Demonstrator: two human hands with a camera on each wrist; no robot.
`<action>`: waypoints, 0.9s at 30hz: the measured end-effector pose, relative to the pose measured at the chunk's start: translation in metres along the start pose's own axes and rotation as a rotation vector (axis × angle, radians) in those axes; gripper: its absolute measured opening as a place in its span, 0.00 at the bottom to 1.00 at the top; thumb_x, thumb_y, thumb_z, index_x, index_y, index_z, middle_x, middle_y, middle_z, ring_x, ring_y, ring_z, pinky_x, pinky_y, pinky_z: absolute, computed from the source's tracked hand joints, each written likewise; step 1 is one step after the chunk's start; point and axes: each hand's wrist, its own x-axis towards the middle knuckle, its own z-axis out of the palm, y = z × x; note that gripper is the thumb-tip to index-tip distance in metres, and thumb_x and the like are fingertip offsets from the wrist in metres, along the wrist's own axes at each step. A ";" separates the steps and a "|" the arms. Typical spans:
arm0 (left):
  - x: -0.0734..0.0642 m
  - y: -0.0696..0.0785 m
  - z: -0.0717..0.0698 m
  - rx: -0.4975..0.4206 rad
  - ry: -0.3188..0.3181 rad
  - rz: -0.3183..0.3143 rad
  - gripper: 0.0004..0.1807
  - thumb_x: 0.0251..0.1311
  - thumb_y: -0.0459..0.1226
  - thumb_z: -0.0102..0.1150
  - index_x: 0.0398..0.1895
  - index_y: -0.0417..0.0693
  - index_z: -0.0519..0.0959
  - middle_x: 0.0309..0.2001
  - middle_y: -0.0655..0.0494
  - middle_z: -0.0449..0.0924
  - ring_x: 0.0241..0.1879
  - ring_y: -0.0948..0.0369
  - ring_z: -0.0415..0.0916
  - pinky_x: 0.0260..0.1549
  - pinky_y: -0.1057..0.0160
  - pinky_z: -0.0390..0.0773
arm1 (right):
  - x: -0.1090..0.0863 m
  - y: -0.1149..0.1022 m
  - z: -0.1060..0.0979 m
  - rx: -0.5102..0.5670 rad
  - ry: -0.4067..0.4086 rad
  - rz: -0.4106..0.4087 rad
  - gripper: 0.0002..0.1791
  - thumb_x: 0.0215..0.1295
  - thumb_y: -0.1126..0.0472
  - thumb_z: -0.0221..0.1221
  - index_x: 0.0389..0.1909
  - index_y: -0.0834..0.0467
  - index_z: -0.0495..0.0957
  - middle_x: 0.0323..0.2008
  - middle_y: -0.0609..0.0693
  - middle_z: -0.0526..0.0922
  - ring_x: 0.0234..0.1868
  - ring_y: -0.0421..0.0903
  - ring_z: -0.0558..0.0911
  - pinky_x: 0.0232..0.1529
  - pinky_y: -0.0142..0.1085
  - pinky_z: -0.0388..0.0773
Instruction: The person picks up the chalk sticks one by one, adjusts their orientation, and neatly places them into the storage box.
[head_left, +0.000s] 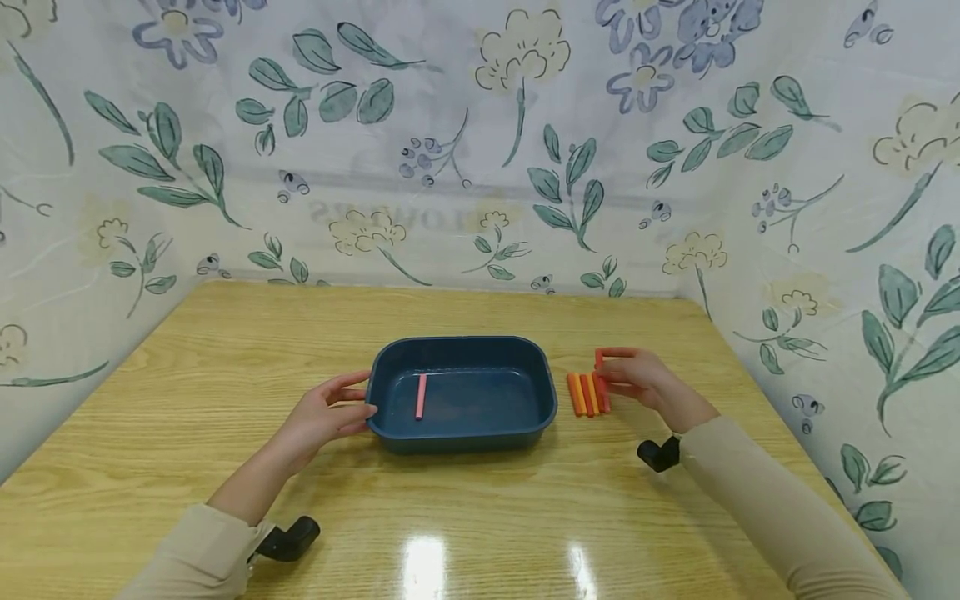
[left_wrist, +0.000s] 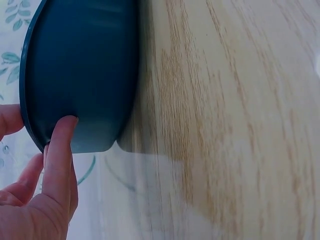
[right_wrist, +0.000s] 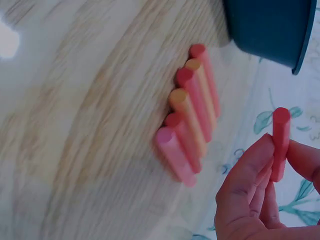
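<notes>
A pale cloth printed with flowers and leaves (head_left: 442,250) hangs in front of me and at both sides. Below it is the wood-grain table (head_left: 487,517), with two bright patches of light near its front edge. The deep blue tray (head_left: 465,444) sits on it, upright, about midway between my arms. Beige sleeves (head_left: 780,500) cover my forearms, and a black piece (head_left: 288,540) juts out at each wrist.

My left hand (head_left: 330,412) is at the tray's left end, with thumb and fingers set apart, holding it at the rim and the wall. My right hand (head_left: 645,383) is past the tray's right end, thumb and fingertips clamped on a red stick (right_wrist: 281,135), which I hold up clear of the table.

Just beneath that hand, right of the tray, six sticks (right_wrist: 196,107) lie side by side on the wood: going away from the tray, they run red, orange, red, orange, red, pink. One more pink stick (head_left: 421,397) lies inside the tray, on its floor towards the left.
</notes>
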 end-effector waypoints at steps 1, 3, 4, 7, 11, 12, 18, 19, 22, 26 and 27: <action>0.000 0.000 0.000 0.000 0.001 -0.002 0.36 0.59 0.32 0.59 0.69 0.37 0.55 0.57 0.33 0.61 0.39 0.59 0.77 0.43 0.57 0.78 | 0.000 -0.001 0.002 0.004 -0.001 0.002 0.32 0.63 0.70 0.54 0.67 0.67 0.56 0.55 0.64 0.70 0.36 0.43 0.79 0.48 0.39 0.77; 0.000 -0.001 0.000 0.000 0.003 -0.005 0.36 0.59 0.32 0.59 0.69 0.37 0.55 0.57 0.33 0.61 0.39 0.59 0.77 0.43 0.57 0.78 | -0.001 -0.004 0.005 0.009 -0.001 0.005 0.32 0.63 0.69 0.54 0.67 0.67 0.56 0.52 0.61 0.71 0.37 0.43 0.78 0.48 0.38 0.77; 0.000 -0.001 0.000 0.001 0.004 -0.007 0.36 0.59 0.32 0.59 0.69 0.37 0.55 0.57 0.33 0.61 0.39 0.59 0.77 0.43 0.57 0.79 | -0.001 -0.006 0.007 0.011 -0.002 0.006 0.32 0.63 0.69 0.54 0.67 0.66 0.56 0.51 0.59 0.71 0.37 0.44 0.77 0.47 0.38 0.77; 0.001 -0.001 0.000 0.003 0.007 -0.008 0.36 0.59 0.32 0.59 0.69 0.37 0.56 0.57 0.33 0.61 0.39 0.59 0.77 0.42 0.58 0.79 | -0.001 -0.010 0.011 0.019 -0.007 0.007 0.32 0.63 0.68 0.54 0.68 0.66 0.56 0.49 0.57 0.71 0.39 0.46 0.77 0.46 0.36 0.78; 0.002 -0.001 0.000 0.007 0.004 -0.001 0.35 0.60 0.32 0.59 0.69 0.37 0.56 0.57 0.33 0.61 0.39 0.59 0.77 0.42 0.58 0.79 | -0.001 -0.017 0.018 0.045 -0.017 0.016 0.31 0.64 0.68 0.53 0.67 0.65 0.56 0.51 0.58 0.70 0.41 0.48 0.77 0.44 0.35 0.79; 0.002 -0.001 0.000 0.008 0.004 0.001 0.35 0.60 0.32 0.58 0.69 0.37 0.56 0.57 0.33 0.61 0.39 0.59 0.77 0.42 0.58 0.79 | -0.001 -0.018 0.020 0.051 -0.020 0.016 0.30 0.65 0.67 0.53 0.67 0.65 0.57 0.51 0.58 0.70 0.41 0.48 0.77 0.43 0.35 0.79; 0.003 -0.001 0.000 0.011 0.001 0.005 0.34 0.60 0.31 0.57 0.68 0.36 0.56 0.58 0.32 0.60 0.40 0.58 0.77 0.42 0.59 0.79 | -0.002 -0.026 0.032 0.062 -0.036 0.012 0.30 0.65 0.68 0.53 0.67 0.65 0.58 0.51 0.58 0.70 0.38 0.46 0.76 0.41 0.35 0.80; 0.003 0.000 0.000 0.011 0.001 0.005 0.34 0.60 0.30 0.57 0.68 0.36 0.56 0.58 0.32 0.60 0.40 0.58 0.77 0.41 0.59 0.79 | -0.002 -0.027 0.034 0.059 -0.041 0.010 0.30 0.65 0.68 0.53 0.67 0.64 0.58 0.50 0.58 0.70 0.39 0.46 0.76 0.42 0.35 0.80; 0.003 0.000 0.000 0.010 0.003 0.004 0.34 0.60 0.30 0.56 0.68 0.36 0.56 0.58 0.32 0.60 0.41 0.58 0.77 0.41 0.59 0.79 | -0.001 -0.031 0.041 0.056 -0.054 0.004 0.30 0.64 0.69 0.54 0.67 0.64 0.58 0.50 0.57 0.70 0.40 0.47 0.75 0.45 0.36 0.79; 0.002 0.001 0.000 0.016 0.001 0.010 0.33 0.60 0.30 0.56 0.68 0.36 0.56 0.58 0.32 0.60 0.41 0.57 0.77 0.42 0.58 0.79 | -0.001 -0.037 0.051 0.044 -0.059 0.001 0.29 0.64 0.69 0.54 0.66 0.63 0.60 0.50 0.57 0.70 0.40 0.48 0.75 0.47 0.37 0.78; 0.002 0.001 0.000 0.017 0.002 0.012 0.33 0.61 0.30 0.56 0.68 0.36 0.56 0.58 0.32 0.60 0.41 0.56 0.77 0.42 0.57 0.79 | -0.001 -0.039 0.053 0.041 -0.061 0.000 0.29 0.64 0.69 0.55 0.66 0.63 0.60 0.50 0.58 0.70 0.40 0.48 0.75 0.47 0.37 0.78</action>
